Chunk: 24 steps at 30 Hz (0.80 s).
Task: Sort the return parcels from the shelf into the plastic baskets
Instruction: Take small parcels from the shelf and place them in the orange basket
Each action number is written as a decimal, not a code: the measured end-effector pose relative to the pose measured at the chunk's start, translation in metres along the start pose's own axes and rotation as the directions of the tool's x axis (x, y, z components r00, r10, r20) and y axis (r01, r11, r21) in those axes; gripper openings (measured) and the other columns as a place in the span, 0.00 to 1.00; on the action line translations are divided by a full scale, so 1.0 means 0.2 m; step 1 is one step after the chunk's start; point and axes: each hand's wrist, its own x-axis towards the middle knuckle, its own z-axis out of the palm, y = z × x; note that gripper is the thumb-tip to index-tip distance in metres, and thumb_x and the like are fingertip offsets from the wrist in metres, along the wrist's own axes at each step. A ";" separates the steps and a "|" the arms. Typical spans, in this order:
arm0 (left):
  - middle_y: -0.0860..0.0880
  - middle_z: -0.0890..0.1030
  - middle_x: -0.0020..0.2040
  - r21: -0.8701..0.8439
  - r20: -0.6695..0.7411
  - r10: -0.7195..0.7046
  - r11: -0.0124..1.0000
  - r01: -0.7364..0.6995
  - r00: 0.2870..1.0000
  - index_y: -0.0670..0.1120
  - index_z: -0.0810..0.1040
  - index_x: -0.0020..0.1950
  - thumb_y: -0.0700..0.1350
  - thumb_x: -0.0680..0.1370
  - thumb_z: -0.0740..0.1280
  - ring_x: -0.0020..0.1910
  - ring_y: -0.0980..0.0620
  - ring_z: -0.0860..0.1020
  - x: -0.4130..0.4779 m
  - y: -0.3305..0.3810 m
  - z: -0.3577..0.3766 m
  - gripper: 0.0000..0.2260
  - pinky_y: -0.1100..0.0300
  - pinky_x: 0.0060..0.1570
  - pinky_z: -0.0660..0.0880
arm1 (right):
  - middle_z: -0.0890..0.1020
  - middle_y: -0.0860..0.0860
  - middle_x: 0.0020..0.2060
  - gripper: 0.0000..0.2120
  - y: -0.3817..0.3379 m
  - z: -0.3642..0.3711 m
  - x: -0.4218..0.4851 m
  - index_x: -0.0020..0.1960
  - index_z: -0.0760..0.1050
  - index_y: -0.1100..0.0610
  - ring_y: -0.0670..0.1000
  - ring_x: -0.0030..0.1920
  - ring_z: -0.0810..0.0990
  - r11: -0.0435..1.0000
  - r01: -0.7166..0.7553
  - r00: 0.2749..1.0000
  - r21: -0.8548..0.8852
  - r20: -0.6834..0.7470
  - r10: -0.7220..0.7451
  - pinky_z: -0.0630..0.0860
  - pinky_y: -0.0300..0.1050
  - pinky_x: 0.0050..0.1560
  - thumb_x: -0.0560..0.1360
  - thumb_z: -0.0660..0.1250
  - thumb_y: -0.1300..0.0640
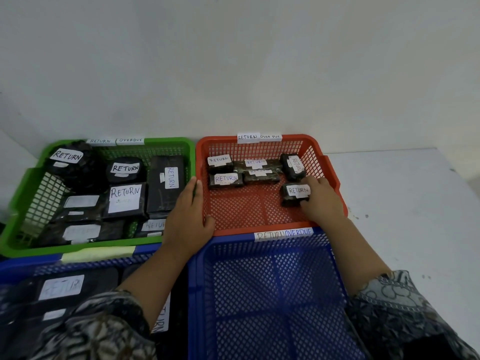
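I've got the right hand (322, 200) curled round a small black parcel (293, 194), just left of the palm, inside the red basket (233, 230). Left hand (188, 214) lies flat, fingers together, on that basket's left rim.

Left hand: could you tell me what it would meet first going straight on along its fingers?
The left hand would likely run along the rim of the orange plastic basket and first meet the white wall; depth is unclear.

Blurred labels (61, 287) (lower-left blue basket (20, 267))
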 end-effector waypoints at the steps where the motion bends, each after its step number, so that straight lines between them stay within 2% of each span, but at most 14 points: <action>1: 0.45 0.48 0.77 0.006 0.018 -0.001 1.000 0.001 1.000 0.41 0.48 0.77 0.47 0.76 0.62 0.75 0.47 0.54 0.00 0.00 -0.01 0.35 0.55 0.63 0.68 | 0.73 0.56 0.60 0.25 -0.02 -0.01 -0.03 0.67 0.67 0.52 0.57 0.59 0.74 1.000 -0.010 1.000 0.015 -0.024 0.010 0.76 0.52 0.54 0.72 0.68 0.58; 3: 0.44 0.47 0.77 0.034 0.063 -0.001 0.999 -0.001 0.998 0.41 0.46 0.77 0.51 0.78 0.60 0.75 0.46 0.52 0.01 0.01 -0.04 0.34 0.51 0.69 0.61 | 0.74 0.54 0.61 0.24 -0.06 -0.04 -0.11 0.67 0.67 0.52 0.55 0.60 0.74 1.000 -0.015 0.998 0.018 -0.053 0.016 0.75 0.51 0.54 0.73 0.68 0.54; 5: 0.43 0.49 0.77 0.093 0.086 0.008 0.996 -0.016 0.996 0.41 0.47 0.77 0.53 0.79 0.58 0.75 0.45 0.52 0.01 0.01 -0.10 0.33 0.49 0.71 0.57 | 0.73 0.53 0.64 0.25 -0.13 -0.06 -0.19 0.69 0.66 0.52 0.54 0.63 0.72 1.000 -0.012 0.998 0.017 -0.069 0.014 0.74 0.51 0.57 0.75 0.67 0.51; 8: 0.43 0.54 0.77 0.122 0.074 0.036 0.991 -0.045 0.997 0.41 0.50 0.76 0.53 0.78 0.57 0.75 0.45 0.53 -0.03 0.03 -0.24 0.32 0.48 0.72 0.58 | 0.70 0.53 0.67 0.27 -0.28 -0.10 -0.31 0.72 0.63 0.52 0.55 0.66 0.70 0.999 0.022 0.995 0.039 -0.096 -0.018 0.71 0.53 0.62 0.75 0.67 0.49; 11: 0.43 0.53 0.77 0.141 0.072 0.072 0.987 -0.081 0.995 0.41 0.49 0.76 0.53 0.79 0.57 0.75 0.46 0.52 -0.17 -0.01 -0.39 0.32 0.47 0.72 0.56 | 0.69 0.54 0.69 0.29 -0.47 -0.16 -0.43 0.73 0.62 0.53 0.56 0.68 0.68 0.995 0.090 0.989 0.041 -0.125 -0.084 0.69 0.54 0.66 0.75 0.67 0.49; 20: 0.45 0.55 0.77 0.218 -0.023 0.113 0.970 -0.105 0.993 0.41 0.51 0.76 0.54 0.79 0.57 0.76 0.46 0.51 -0.80 -0.40 -0.79 0.31 0.51 0.72 0.56 | 0.66 0.57 0.70 0.30 -1.22 -0.17 -0.95 0.74 0.61 0.56 0.59 0.70 0.64 0.944 0.330 0.925 0.017 -0.208 -0.319 0.64 0.52 0.67 0.76 0.65 0.47; 24: 0.45 0.55 0.76 0.216 -0.093 0.092 0.974 -0.070 0.991 0.42 0.51 0.76 0.54 0.78 0.58 0.76 0.47 0.51 -1.09 -0.63 -0.94 0.32 0.52 0.73 0.54 | 0.65 0.56 0.72 0.31 -1.55 -0.09 -1.24 0.75 0.59 0.55 0.58 0.71 0.62 0.908 0.418 0.889 0.019 -0.213 -0.405 0.61 0.50 0.69 0.77 0.63 0.46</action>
